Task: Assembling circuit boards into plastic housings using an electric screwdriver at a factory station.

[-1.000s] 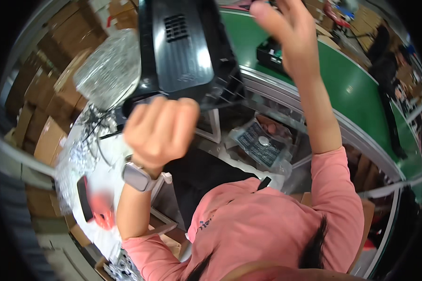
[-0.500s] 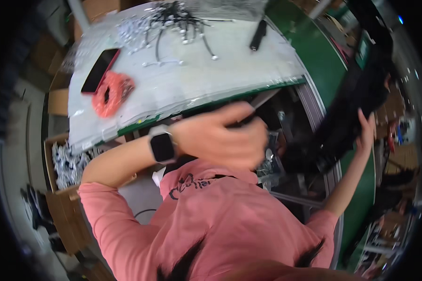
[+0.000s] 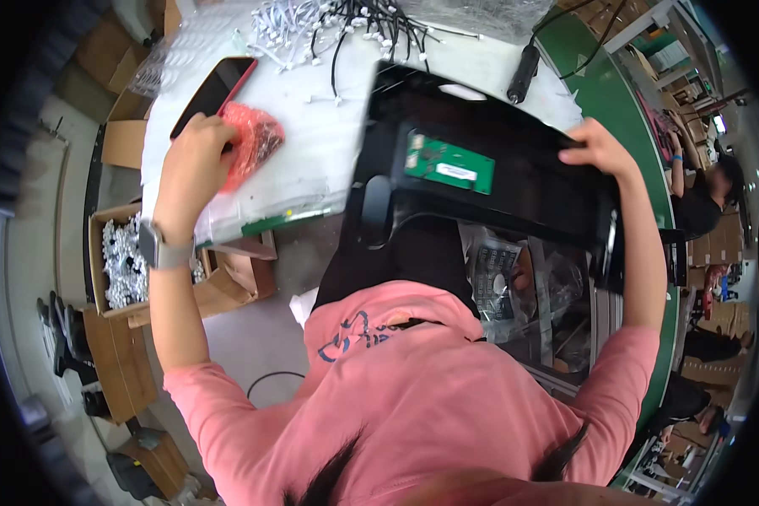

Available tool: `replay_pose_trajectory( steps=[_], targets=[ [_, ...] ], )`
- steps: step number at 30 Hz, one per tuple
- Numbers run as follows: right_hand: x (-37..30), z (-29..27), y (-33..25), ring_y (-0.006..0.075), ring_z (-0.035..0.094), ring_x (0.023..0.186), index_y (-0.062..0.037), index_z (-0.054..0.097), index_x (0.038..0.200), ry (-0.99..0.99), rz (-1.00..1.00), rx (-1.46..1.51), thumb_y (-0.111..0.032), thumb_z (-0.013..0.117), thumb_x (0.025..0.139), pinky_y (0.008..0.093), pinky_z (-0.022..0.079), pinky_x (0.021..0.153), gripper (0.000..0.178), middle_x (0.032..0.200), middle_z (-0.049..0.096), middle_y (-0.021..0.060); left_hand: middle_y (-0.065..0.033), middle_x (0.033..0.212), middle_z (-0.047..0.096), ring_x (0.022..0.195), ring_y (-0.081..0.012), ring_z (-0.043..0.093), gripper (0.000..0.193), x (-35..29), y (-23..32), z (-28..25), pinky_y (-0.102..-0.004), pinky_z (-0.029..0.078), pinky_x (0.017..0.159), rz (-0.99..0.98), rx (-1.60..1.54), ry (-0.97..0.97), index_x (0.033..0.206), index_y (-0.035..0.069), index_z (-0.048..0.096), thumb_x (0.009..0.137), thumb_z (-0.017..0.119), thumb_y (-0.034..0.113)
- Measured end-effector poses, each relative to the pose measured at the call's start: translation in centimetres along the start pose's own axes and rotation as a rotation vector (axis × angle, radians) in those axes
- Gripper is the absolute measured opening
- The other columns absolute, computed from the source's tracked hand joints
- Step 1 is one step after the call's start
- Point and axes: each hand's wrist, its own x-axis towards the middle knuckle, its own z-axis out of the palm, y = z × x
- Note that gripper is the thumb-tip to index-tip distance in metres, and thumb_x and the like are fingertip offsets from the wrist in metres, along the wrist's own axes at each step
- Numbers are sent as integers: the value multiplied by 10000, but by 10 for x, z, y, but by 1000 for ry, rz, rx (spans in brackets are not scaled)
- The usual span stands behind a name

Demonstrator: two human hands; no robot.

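My right hand (image 3: 603,152) grips the far right edge of a glossy black plastic panel (image 3: 531,181), which is tilted over the table's front edge and my lap. A green circuit board (image 3: 451,163) sits in the panel's middle, with a long oval recess beside it. My left hand (image 3: 192,160) is closed, its fingertips bent into the dark opening of a crumpled red bubble-wrap pouch (image 3: 257,143). What those fingertips pinch, if anything, is hidden. Just beyond them lies a phone (image 3: 215,94) with a red edge.
Black and white cables (image 3: 371,25) lie heaped at the table's (image 3: 312,173) far side. A black corded screwdriver-like tool (image 3: 524,74) rests at the far right. An open carton (image 3: 114,253) of white parts stands at left. Another person (image 3: 704,198) is at far right.
The black panel has come in from the right and over the table's front, in my right hand. My left hand has moved from before my body to the red pouch.
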Motion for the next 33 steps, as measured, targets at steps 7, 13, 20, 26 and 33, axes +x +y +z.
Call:
replay_pose_trajectory(
  steps=[7,13,20,26,33],
  targets=[
    [100,-18,18,51,456,629,51,616,788,-272,-42,175,-19,750,763,273,387,563,153,626,510,-36,-146,853,618,831,-338,573,154,1,5,-2,-422,491,725,-130,-33,-30,827,-19,644,683,663,-71],
    [121,-29,26,61,595,754,61,692,918,-227,-18,12,15,765,733,244,495,678,205,750,677,7,-149,799,583,784,-331,558,106,2,-2,-2,-409,470,693,-154,-177,9,801,-31,597,723,653,-78],
    [122,-51,18,131,665,669,-3,724,923,535,420,93,-400,816,750,318,553,643,443,788,704,73,-150,779,586,707,-324,575,92,7,0,4,-371,478,655,-334,-218,71,827,-27,561,815,651,-47],
    [171,-59,93,164,660,609,17,678,875,445,844,103,-532,778,733,331,547,554,575,720,666,95,-124,786,651,682,-211,643,49,26,21,-1,-295,506,650,-320,-366,259,889,-17,593,876,641,-23],
    [184,-65,124,202,607,588,6,633,916,906,383,927,-384,694,832,368,527,548,404,719,615,81,-53,851,702,756,-97,652,95,45,59,9,-244,520,684,-317,-962,266,991,-38,664,907,632,-9]
  ],
)
